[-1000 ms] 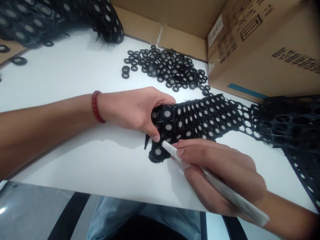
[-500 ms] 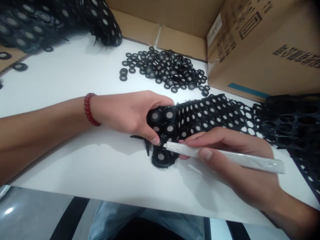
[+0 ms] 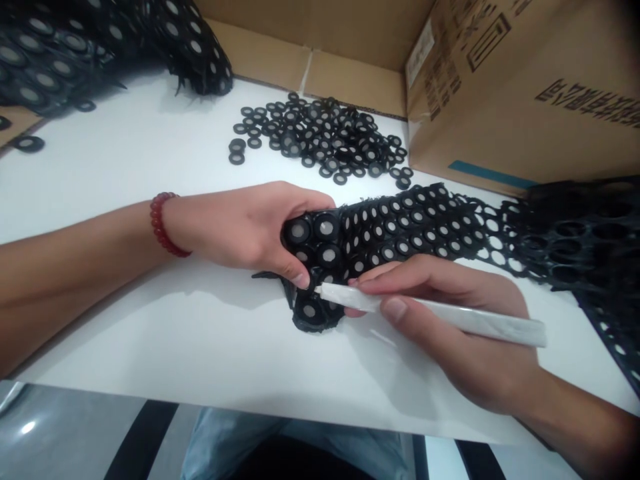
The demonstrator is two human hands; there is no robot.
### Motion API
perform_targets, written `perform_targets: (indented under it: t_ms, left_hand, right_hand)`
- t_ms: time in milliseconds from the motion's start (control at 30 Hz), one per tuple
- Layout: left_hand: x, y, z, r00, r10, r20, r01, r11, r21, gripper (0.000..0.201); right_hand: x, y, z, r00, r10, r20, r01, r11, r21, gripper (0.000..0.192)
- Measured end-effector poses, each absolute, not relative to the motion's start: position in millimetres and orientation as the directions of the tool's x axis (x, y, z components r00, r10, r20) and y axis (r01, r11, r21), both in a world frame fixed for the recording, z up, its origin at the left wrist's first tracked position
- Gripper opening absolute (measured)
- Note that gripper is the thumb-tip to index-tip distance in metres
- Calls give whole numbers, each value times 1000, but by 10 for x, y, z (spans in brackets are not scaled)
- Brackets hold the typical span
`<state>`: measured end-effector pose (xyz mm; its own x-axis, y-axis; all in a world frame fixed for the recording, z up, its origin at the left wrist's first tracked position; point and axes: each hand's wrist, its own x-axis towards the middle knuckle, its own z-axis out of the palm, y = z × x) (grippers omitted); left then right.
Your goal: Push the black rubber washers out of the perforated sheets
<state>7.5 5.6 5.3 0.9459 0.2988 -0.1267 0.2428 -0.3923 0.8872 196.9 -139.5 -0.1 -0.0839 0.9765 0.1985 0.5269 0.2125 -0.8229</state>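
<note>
A black rubber sheet of moulded rings (image 3: 400,230) lies across the white table, its near end folded up. My left hand (image 3: 250,230), with a red bead bracelet at the wrist, grips that end between thumb and fingers. Pinched in my right hand (image 3: 450,320) is a white pen-like tool (image 3: 480,321), its narrow tip at a ring beside my left thumb. Whether the tip presses into the rubber I cannot tell. Some of my right fingers are hidden behind the tool and the sheet.
A heap of loose black rings (image 3: 325,137) lies behind my hands. More ring sheet (image 3: 55,60) is piled at the back left. A cardboard box (image 3: 500,100) stands at the back right, and the punched-out part of the sheet (image 3: 575,233) spreads below it.
The whole view has shifted slightly, so most things appear a little further left. Both hands keep their grips, and the tool tip stays by the left thumb.
</note>
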Motion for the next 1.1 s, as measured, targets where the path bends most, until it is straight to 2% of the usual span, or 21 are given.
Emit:
perform_targets:
  t_ms: [300, 733, 1100]
  left_hand:
    - [81, 52, 27, 941, 327, -86, 248, -496, 832, 29]
    - [107, 23, 90, 928, 354, -116, 314, -577, 754, 35]
    - [107, 8, 87, 917, 372, -142, 355, -600, 717, 33]
  right_hand:
    - [1935, -1403, 6, -78, 970, 231, 565, 234, -791, 12]
    - [1887, -1443, 20, -9, 979, 201, 643, 160, -749, 13]
    - [1891, -1468, 2, -141, 944, 297, 657, 314, -686, 19]
